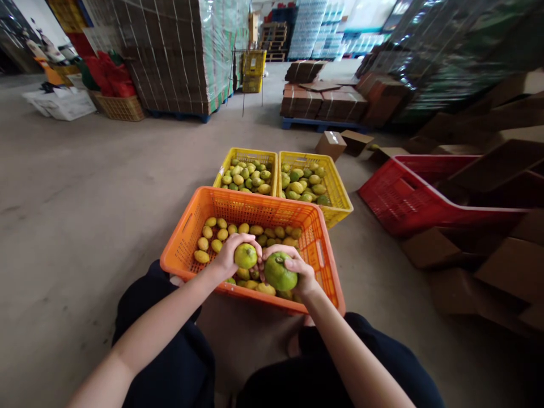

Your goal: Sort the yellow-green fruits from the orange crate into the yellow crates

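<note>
My left hand [230,253] is closed round a small yellow-green lemon [245,256]. In my right hand [302,273] is a larger green citrus fruit [280,271], its stem end facing up. Both hands are close together above an orange plastic crate [327,272]. Loose yellow lemons [202,256] lie on the bottom of that crate, partly hidden by my hands. Just behind it stand two yellow crates, the left one [224,164] and the right one [340,195], both holding yellow and green lemons.
A red crate [382,195] with cardboard in it stands on the right, among open cardboard boxes [510,266]. Farther back are a pallet of stacked cartons [321,102] and a tall wrapped stack [165,56]. My knees flank the orange crate.
</note>
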The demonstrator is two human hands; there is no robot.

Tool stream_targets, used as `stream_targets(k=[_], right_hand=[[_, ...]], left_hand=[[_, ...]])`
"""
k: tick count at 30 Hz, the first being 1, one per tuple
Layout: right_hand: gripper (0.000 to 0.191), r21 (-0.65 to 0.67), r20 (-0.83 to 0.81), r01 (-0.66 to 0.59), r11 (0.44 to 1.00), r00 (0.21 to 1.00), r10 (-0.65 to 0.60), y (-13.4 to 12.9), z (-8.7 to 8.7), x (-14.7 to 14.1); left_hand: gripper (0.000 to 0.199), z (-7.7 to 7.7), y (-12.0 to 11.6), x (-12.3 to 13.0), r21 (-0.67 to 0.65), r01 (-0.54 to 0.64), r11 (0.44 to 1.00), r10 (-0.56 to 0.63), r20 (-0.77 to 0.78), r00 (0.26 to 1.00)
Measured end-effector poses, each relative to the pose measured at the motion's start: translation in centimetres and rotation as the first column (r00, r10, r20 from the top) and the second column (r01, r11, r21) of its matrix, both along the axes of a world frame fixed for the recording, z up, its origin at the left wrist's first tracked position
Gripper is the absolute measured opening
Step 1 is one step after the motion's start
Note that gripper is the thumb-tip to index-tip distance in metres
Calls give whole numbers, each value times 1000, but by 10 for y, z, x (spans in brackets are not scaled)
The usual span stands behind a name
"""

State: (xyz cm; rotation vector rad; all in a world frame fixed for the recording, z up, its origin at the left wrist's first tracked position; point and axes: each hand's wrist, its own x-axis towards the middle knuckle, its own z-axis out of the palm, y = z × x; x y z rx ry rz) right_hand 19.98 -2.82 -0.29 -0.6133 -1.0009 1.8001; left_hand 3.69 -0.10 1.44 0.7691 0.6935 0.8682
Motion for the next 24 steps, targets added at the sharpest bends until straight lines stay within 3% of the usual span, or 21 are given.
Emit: stream_targets(k=[5, 7, 9, 12, 15, 17, 19, 22, 24], right_hand=[[30, 2, 19, 15, 1000, 1000, -15, -2, 2, -1], [30, -16, 33, 83, 996, 996, -82, 0, 1, -2], [29, -36, 65, 221, 975, 974, -218, 3, -1, -4], [26, -15, 190, 437, 900, 884, -426, 11, -6, -8], [25, 209, 379, 571, 794, 701, -604, 18, -13, -12], [27, 414, 443, 566, 713, 559, -701, 20, -18, -16], [29, 552, 471, 502, 666, 471, -746, 20, -23, -21], [30, 645, 519, 391, 657, 406, -752, 20, -27, -26], [34, 664, 544, 325, 673, 407, -734, 19, -28, -26]], left_hand=[[34, 0, 1, 1, -48, -13, 999, 14, 14, 1000], [31, -1, 4, 3, -147, -60, 987, 67, 44, 997], [26, -3, 8, 4, -323, -133, 937, 176, 107, 979], [15, -7, 11, 7, -562, -179, 807, 336, 188, 923], [12, -14, 10, 11, -621, -156, 769, 374, 238, 897], [16, -21, 8, 15, -618, -149, 772, 383, 266, 885], [17, -27, 6, 19, -624, -161, 764, 415, 284, 865], [12, -34, 5, 25, -647, -169, 744, 446, 292, 846], [9, -36, 5, 26, -653, -155, 742, 435, 291, 852]])
